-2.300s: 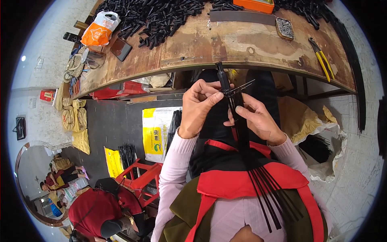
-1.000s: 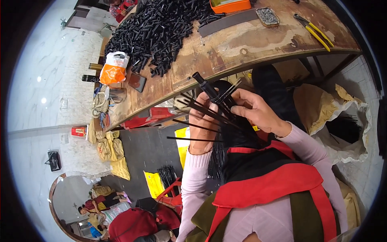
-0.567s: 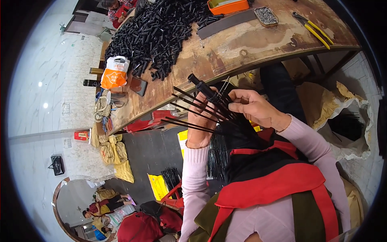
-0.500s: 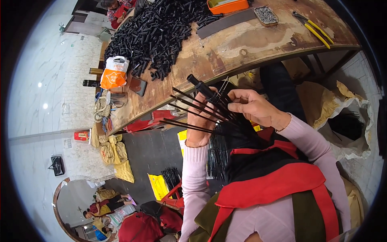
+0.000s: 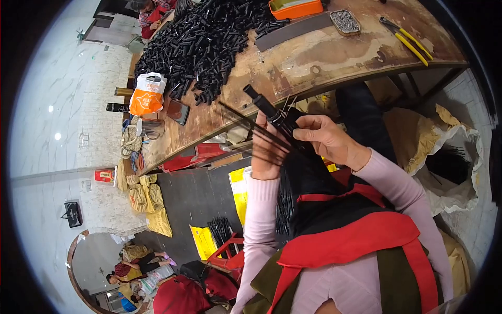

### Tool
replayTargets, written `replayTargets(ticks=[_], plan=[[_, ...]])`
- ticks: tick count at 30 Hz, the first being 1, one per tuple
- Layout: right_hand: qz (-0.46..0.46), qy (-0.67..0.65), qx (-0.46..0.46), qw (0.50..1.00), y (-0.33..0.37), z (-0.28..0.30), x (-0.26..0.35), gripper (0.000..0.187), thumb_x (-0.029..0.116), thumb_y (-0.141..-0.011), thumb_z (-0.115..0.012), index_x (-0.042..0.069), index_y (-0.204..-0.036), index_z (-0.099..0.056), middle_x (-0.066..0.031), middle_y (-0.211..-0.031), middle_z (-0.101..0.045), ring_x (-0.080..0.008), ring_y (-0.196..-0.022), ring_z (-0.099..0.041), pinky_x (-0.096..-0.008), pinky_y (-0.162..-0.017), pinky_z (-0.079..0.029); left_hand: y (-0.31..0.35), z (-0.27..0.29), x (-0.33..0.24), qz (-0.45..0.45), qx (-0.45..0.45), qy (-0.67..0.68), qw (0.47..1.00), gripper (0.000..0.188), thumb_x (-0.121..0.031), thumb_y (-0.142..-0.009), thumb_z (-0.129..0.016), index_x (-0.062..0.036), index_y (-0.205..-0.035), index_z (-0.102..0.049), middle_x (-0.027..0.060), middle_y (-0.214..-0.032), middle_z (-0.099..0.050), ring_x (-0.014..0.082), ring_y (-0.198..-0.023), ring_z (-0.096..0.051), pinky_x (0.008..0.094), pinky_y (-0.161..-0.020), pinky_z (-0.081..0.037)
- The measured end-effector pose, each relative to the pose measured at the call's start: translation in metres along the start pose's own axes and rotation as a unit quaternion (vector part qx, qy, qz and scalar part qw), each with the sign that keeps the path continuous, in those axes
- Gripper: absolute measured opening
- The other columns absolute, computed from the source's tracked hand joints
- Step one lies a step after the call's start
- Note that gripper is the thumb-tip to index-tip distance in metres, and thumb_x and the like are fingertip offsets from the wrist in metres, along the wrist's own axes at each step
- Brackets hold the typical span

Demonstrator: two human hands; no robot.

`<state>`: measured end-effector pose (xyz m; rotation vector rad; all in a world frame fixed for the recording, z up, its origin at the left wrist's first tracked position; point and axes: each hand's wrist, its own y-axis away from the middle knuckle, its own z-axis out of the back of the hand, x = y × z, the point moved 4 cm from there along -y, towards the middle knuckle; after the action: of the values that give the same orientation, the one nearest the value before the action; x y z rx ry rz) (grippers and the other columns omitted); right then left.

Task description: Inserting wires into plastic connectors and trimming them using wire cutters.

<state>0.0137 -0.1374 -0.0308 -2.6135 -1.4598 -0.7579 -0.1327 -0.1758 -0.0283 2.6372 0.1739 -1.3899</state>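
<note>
The right hand's (image 5: 330,140) thumb and forefinger curl close together beside the bundle; whether they pinch a strand, I cannot tell. The left hand (image 5: 265,157) closes round the black handle's (image 5: 266,107) lower part, fingers partly hidden. That handle lies up-left of the right fingertips, its long axis slanting up-left toward the table (image 5: 293,67); the left hand is nearer. Black rods (image 5: 235,112) splay leftward across the left wrist. Beyond sit a black pile (image 5: 191,49) and pliers (image 5: 410,47).
</note>
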Motion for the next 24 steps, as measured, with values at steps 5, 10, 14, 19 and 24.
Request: replayTargets(ticks=[5,10,14,19,24], plan=[[0.153,0.015,-0.075,0.985,-0.002,0.013,-0.008,0.014,-0.002,-0.083,-0.073,0.001,-0.097,-0.069,-0.0044,-0.094,-0.07,-0.0116,-0.088,-0.064,-0.0243,-0.083,-0.049,0.018,-0.035,-0.005,0.031,-0.106,0.075,0.991,0.028,-0.012,-0.097,-0.061,-0.0021,-0.122,-0.053,0.0028,-0.103,-0.063,0.0124,-0.093,-0.061,0.0234,-0.08,-0.05],[0.189,0.037,-0.057,0.98,0.01,-0.006,-0.02,0.013,0.003,-0.087,-0.071,0.001,-0.099,-0.068,-0.0025,-0.092,-0.068,-0.0096,-0.087,-0.062,-0.0234,-0.083,-0.047,0.036,-0.06,-0.028,-0.103,-0.131,-0.24,0.956,0.03,-0.003,-0.085,-0.073,0.0025,-0.11,-0.057,0.0144,-0.106,-0.069,0.0196,-0.099,-0.066,0.0304,-0.091,-0.05],[0.175,0.072,-0.04,0.981,0.014,-0.011,-0.015,0.013,0.004,-0.088,-0.071,0.003,-0.1,-0.066,-0.0005,-0.092,-0.065,-0.0082,-0.088,-0.06,-0.0225,-0.084,-0.045,0.036,-0.051,-0.031,-0.122,-0.149,-0.254,0.948,0.023,-0.002,-0.083,-0.075,0.0018,-0.1,-0.059,0.0122,-0.095,-0.07,0.0215,-0.093,-0.069,0.0317,-0.087,-0.052],[0.203,0.049,-0.026,0.978,0.014,-0.011,-0.013,0.018,0.002,-0.087,-0.072,0.004,-0.103,-0.064,0.0,-0.096,-0.065,-0.0074,-0.092,-0.059,-0.022,-0.085,-0.045,0.036,-0.056,-0.026,-0.115,-0.137,-0.176,0.968,0.027,-0.003,-0.079,-0.08,0.0001,-0.098,-0.062,0.0034,-0.089,-0.067,0.0098,-0.081,-0.061,0.0227,-0.074,-0.048],[0.194,0.036,-0.028,0.98,0.011,-0.004,-0.014,0.02,0.001,-0.086,-0.072,0.005,-0.103,-0.063,0.0,-0.099,-0.064,-0.0076,-0.093,-0.059,-0.0218,-0.085,-0.045,0.035,-0.059,-0.023,-0.123,-0.117,-0.122,0.978,0.026,0.0,-0.08,-0.078,0.0012,-0.1,-0.062,0.0069,-0.093,-0.069,0.013,-0.085,-0.064,0.0251,-0.078,-0.05]])
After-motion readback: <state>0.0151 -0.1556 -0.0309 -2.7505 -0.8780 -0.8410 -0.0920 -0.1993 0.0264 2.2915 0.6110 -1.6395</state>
